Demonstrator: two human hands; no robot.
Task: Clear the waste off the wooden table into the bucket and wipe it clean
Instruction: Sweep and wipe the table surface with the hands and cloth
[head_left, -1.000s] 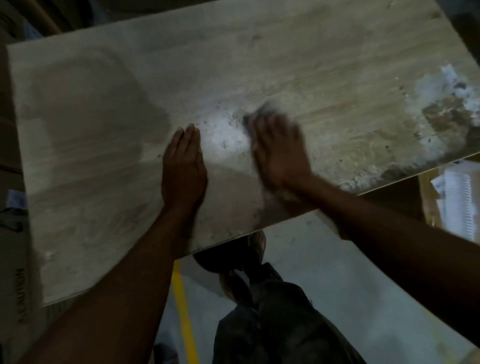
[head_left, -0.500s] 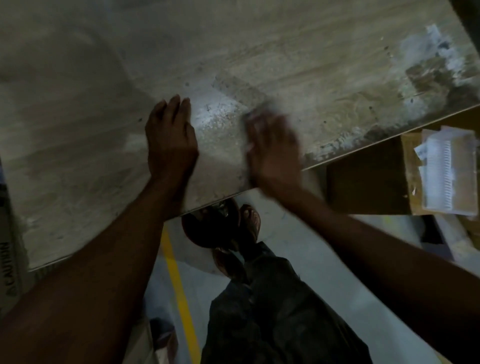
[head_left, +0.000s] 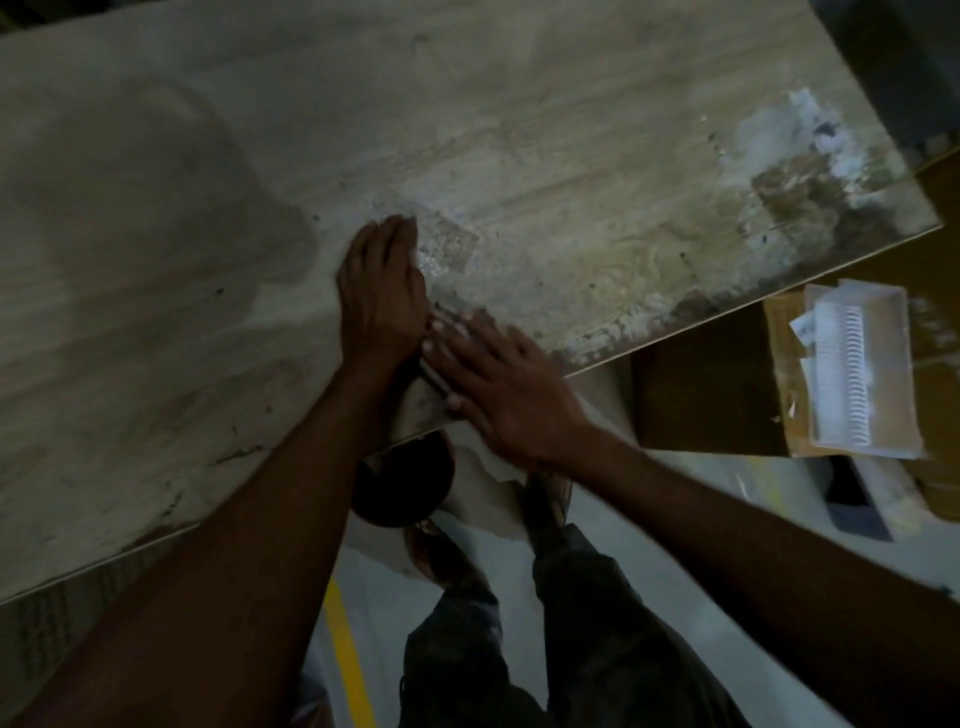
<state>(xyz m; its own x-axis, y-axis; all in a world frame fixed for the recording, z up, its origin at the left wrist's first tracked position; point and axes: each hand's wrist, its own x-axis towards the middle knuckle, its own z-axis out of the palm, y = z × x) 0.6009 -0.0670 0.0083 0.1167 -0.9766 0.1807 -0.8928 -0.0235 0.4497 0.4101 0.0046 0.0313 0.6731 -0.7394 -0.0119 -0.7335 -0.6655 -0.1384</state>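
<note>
The wooden table (head_left: 519, 104) fills the upper view, its near edge running diagonally. My left hand (head_left: 382, 296) lies flat on it, fingers together, holding nothing. My right hand (head_left: 498, 384) lies flat at the table's edge with its fingertips touching the left hand's side. A pale ragged cloth (head_left: 483, 467) hangs from under its palm. Whitish dust and dark specks (head_left: 457, 260) lie just beyond the two hands. A dark round bucket (head_left: 405, 483) sits on the floor right below the edge, under my hands.
A white and brown stain (head_left: 795, 176) covers the table's right corner. To the right, below the table, a cardboard box (head_left: 779, 374) holds a clear plastic tray (head_left: 857, 374). My legs and feet (head_left: 545, 519) stand on a pale floor with a yellow line (head_left: 348, 670).
My right hand has swept from the middle of the table toward the near edge, ending against my left hand above the bucket. The left hand has stayed flat in place.
</note>
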